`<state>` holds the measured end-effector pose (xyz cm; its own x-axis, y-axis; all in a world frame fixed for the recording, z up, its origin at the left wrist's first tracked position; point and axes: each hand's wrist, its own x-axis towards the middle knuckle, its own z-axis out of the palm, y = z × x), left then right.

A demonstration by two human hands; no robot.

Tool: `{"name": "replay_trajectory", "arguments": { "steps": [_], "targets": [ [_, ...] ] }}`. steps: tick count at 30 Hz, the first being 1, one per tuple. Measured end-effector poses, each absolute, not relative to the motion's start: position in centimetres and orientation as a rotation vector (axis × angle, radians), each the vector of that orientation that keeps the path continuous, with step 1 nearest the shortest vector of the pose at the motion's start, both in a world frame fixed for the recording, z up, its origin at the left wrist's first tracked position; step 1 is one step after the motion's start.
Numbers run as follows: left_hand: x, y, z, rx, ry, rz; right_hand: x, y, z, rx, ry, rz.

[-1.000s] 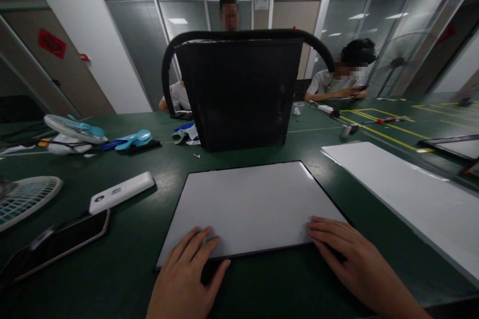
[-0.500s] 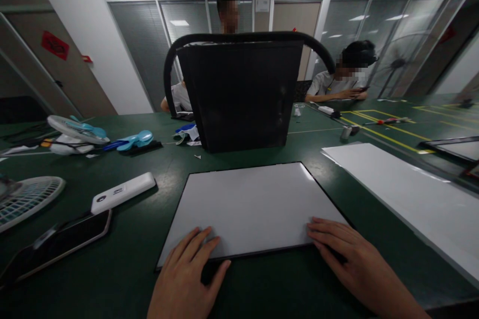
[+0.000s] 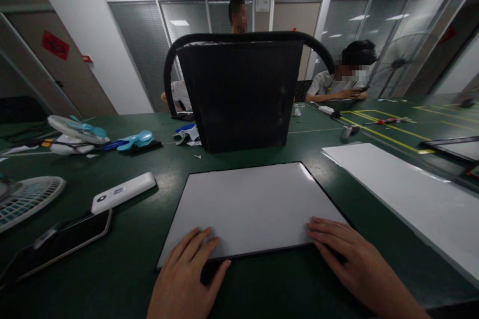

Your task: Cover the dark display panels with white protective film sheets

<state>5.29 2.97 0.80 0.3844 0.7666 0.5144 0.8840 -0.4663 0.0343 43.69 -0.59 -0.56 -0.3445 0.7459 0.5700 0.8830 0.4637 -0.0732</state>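
Note:
A thin white panel with a narrow black edge (image 3: pixel 250 204) lies flat on the green tabletop in front of me. My left hand (image 3: pixel 189 269) rests over its near left corner, fingers stretched onto the white face and thumb out past the near edge. On the opposite side, my right hand (image 3: pixel 348 254) lies over the near right corner with its fingertips on the panel. Both hands are open and hold nothing. Behind the panel stands a black panel-like device (image 3: pixel 243 94) with a thick black tube arching over its top.
Left of me are a smartphone (image 3: pixel 71 241), a white power bank (image 3: pixel 123 193) and a white fan grille (image 3: pixel 30 199). White sheets (image 3: pixel 407 189) lie to the right. Across the table (image 3: pixel 157 132), a person (image 3: pixel 339 79) sits at right; another person (image 3: pixel 237 15) is behind the black device.
My hands and the white panel have not visibly moved. Behind the black device, the person's head has shifted a little to the right and down.

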Motion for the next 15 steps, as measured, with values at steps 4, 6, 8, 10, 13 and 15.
{"name": "replay_trajectory", "arguments": {
  "steps": [4,6,8,10,13,15],
  "targets": [
    [5.3,3.1,0.8,-2.388,-1.445,-0.679,43.8,-0.7,-0.7,-1.371,-2.191,-0.351],
    [5.3,3.1,0.9,-2.381,-1.422,-0.659,43.8,-0.7,-0.8,-1.380,-2.198,-0.356],
    [5.3,3.0,1.0,-2.374,-1.399,-0.636,43.7,-0.7,-1.0,-1.381,-2.199,-0.374],
    [5.3,3.0,1.1,-2.369,-1.382,-0.611,43.7,-0.8,-1.2,-1.381,-2.193,-0.425],
    [5.3,3.0,1.4,-2.356,-1.367,-0.584,44.7,-1.4,-1.8,-1.408,-2.136,-0.504],
    [5.4,2.9,1.5,-2.354,-1.359,-0.571,47.0,-2.0,-2.5,-1.451,-2.059,-0.508]
  ]
}}
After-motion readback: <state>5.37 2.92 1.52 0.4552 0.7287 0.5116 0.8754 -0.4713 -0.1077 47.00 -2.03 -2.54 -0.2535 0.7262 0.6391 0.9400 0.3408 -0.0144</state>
